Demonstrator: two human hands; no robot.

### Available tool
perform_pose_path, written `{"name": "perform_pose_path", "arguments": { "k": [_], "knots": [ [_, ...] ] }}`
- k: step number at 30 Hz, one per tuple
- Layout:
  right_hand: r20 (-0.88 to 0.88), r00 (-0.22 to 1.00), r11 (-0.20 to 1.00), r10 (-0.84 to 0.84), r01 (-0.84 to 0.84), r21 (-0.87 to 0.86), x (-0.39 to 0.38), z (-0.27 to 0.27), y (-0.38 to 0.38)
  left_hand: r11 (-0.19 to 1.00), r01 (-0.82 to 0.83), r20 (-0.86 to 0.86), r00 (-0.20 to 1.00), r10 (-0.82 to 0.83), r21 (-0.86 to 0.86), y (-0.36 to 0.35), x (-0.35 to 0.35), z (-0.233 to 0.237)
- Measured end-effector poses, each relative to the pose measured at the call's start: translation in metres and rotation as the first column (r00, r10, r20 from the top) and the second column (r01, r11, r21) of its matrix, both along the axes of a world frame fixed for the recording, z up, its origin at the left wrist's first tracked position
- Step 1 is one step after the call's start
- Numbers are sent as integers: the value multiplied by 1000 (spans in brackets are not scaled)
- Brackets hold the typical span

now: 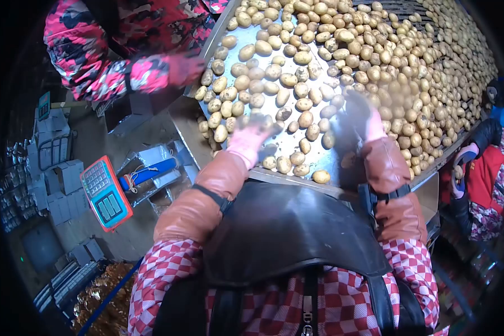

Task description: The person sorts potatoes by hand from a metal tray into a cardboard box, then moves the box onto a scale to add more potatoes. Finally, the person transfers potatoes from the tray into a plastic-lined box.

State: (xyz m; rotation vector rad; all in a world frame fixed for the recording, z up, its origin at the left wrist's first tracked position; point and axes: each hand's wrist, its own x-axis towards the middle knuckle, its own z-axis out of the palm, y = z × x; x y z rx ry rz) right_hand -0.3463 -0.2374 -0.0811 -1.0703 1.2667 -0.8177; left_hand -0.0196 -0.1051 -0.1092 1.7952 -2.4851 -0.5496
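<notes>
My left hand (251, 137), in a pink and grey glove, reaches over the near left part of a metal sorting table (246, 38). Its fingers look spread among the potatoes (305, 119), though motion blurs them. Further right, my right hand (364, 116) is over the tray beside the thick heap of potatoes (400, 73). Its dark glove is smeared by motion and the fingers cannot be made out. Potatoes lie loosely scattered on the bare metal between both hands, some with dark soil marks. A few sit along the near edge, close to my dark apron (297, 229).
A co-worker's gloved hand (186, 69) is at the table's left edge. Another person in a red vest (483, 179) stands at the right, holding a potato. Left of me are a scale with an orange-rimmed display (106, 193), a blue roll (151, 172) and stacked boxes (67, 193).
</notes>
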Motion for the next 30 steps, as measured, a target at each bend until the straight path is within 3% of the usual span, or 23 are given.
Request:
{"name": "perform_pose_path", "arguments": {
  "k": [1, 4, 5, 6, 7, 9, 10, 11, 13, 14, 15, 16, 17, 18, 20, 22, 24, 25, 26, 27, 28, 29, 30],
  "knots": [
    [-133, 987, 985, 88, -106, -135, -3, -25, -19, 988, -154, -60, 987, 152, -27, 2, 12, -6],
    [-109, 994, 997, -17, 25, 68, 23, -36, -42, 923, -378, 78, 921, 382, -69, 31, 36, -3],
    [-482, 863, 981, 153, -191, -31, 42, -30, -30, 913, -408, 167, 899, 406, -21, 36, 40, 2],
    [-790, 571, 909, 226, -414, -40, 73, 0, -10, 867, -499, 186, 852, 489, 8, 36, 35, 6],
    [-965, 179, 798, 193, -601, 48, 92, 16, 8, 869, -495, 191, 854, 485, 11, 32, 30, 7],
    [-987, 124, 551, -106, -818, -162, 107, -33, 43, 881, -444, 47, 889, 456, -160, 13, 24, 7],
    [-961, 196, 516, 194, -854, -70, 112, -20, 49, 901, -388, -134, 920, 368, -195, -4, 19, 16],
    [-846, 238, 457, 477, -889, 7, 111, -6, 53, 905, -412, -264, 889, 374, -104, -24, 11, 23],
    [-554, 360, 469, 751, -881, 64, 102, 2, 55, 903, -343, -423, 880, 214, -257, -72, 1, 24],
    [-312, 432, 522, 846, -788, 326, 98, 26, 49, 929, -293, -384, 903, 192, -227, -97, -2, 19],
    [-426, 464, 581, 777, -789, 199, 87, 12, 54, 951, -243, -344, 924, 167, -192, -114, -10, 17],
    [-333, 577, 649, 746, -743, 164, 75, 13, 53, 955, -253, -321, 927, 193, -155, -121, -28, 34],
    [-237, 678, 715, 696, -687, 133, 62, 14, 52, 983, -182, -160, 971, 176, -23, -125, -40, 24],
    [-242, 758, 794, 606, -557, 245, 47, 9, 56, 994, -54, -95, 994, 45, -94, -113, -47, 16],
    [-271, 808, 852, 523, -497, 164, 6, 6, 67, 930, 295, 26, 955, -297, -219, -77, -44, 4],
    [-306, 874, 918, 377, -396, 1, -37, 1, 83, 983, 175, -79, 981, -179, -57, -51, -19, 11],
    [-318, 895, 948, 314, -313, 58, -76, 0, 98, 998, 66, -78, 995, -68, -24, -35, 12, 15],
    [-321, 885, 938, 338, -287, 197, -86, 4, 100, 999, 21, -82, 996, -24, -46, -23, 27, 9],
    [-315, 885, 936, 342, -292, 197, -82, 0, 101, 993, -8, -79, 997, -2, -116, -11, 40, 5],
    [-349, 842, 871, 411, -249, 424, -73, 0, 102, 993, -10, -76, 997, 1, -118, -11, 45, 5],
    [-365, 796, 760, 483, -174, 626, -68, 0, 104, 976, -143, -172, 978, 115, -162, -14, 47, 7],
    [-503, 756, 878, 419, -195, 437, -66, -44, 117, 941, -279, -273, 936, 223, -190, -18, 47, 7],
    [-272, 791, 742, 548, -310, 594, -32, -10, 95, 914, -293, -174, 952, 251, -281, -32, 48, 7]
  ]
}}
